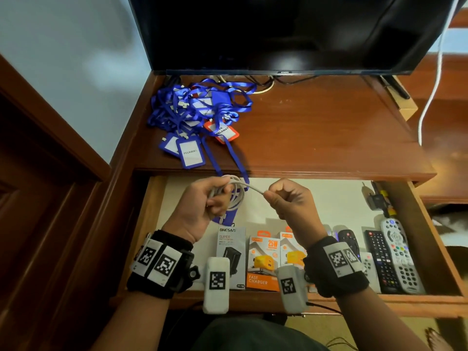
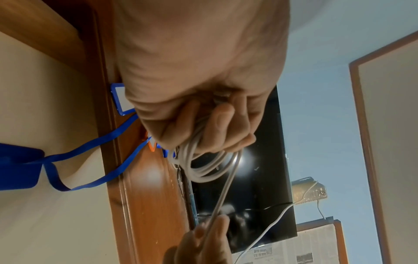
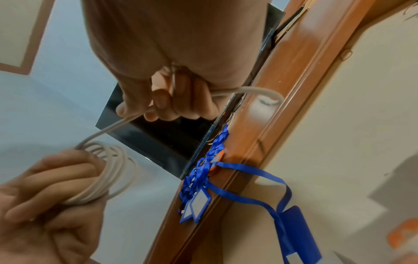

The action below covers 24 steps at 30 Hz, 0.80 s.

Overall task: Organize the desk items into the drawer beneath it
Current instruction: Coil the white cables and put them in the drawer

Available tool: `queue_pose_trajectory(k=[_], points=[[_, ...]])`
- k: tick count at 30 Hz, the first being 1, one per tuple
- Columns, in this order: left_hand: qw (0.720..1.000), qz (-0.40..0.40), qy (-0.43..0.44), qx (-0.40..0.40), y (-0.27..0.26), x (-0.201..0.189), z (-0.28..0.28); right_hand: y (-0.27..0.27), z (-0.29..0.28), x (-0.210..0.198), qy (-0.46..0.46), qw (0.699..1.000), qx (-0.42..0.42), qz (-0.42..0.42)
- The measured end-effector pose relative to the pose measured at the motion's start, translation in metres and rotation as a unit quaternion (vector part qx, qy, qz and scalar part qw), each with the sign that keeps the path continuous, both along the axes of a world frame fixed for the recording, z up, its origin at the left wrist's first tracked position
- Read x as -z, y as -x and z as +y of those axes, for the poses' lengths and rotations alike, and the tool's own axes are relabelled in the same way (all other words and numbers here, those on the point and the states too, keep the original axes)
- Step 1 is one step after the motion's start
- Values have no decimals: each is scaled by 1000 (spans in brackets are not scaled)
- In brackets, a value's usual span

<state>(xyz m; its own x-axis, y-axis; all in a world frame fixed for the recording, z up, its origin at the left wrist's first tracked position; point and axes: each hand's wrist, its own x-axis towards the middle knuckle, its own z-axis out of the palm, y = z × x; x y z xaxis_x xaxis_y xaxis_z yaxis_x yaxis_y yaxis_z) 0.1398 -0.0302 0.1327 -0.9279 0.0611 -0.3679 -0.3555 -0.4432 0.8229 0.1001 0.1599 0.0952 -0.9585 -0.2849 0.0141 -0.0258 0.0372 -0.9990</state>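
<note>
Head view: a coiled white cable [image 1: 231, 192] is gripped in the left hand [image 1: 202, 206] above the open drawer [image 1: 417, 211], its free end pinched in the right hand [image 1: 288, 201], seemingly so the last length can be wound before stowing. Below the fingers, charger boxes [image 1: 263, 259] and remotes [image 1: 390, 259] are lined along the drawer's front. Beyond the fingers, blue lanyards [image 1: 200, 110] are heaped on the counter [image 1: 316, 138], one strap trailing into the drawer.

Left wrist view: the fingers [image 2: 224, 117] are curled round the loops.

Right wrist view: the fingers [image 3: 162, 96] are pinched on the cable.
</note>
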Motion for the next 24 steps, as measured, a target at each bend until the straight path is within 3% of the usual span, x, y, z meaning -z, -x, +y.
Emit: queue_pose_trajectory(k=[8, 13, 18, 21, 24], points=[[996, 32, -41, -71, -5, -2, -8, -3, 4, 4, -36, 999, 18, -5], [986, 54, -74, -138, -1, -7, 2, -13, -18, 2, -137, 990, -13, 21], [965, 81, -129, -215, 2, -7, -3, -8, -14, 4, -47, 993, 73, -77], [968, 79, -87, -220, 1, -3, -1, -7, -13, 8, -113, 990, 70, -48], [981, 81, 43, -172, 1, 4, 6, -13, -19, 6, -234, 972, -4, 13]])
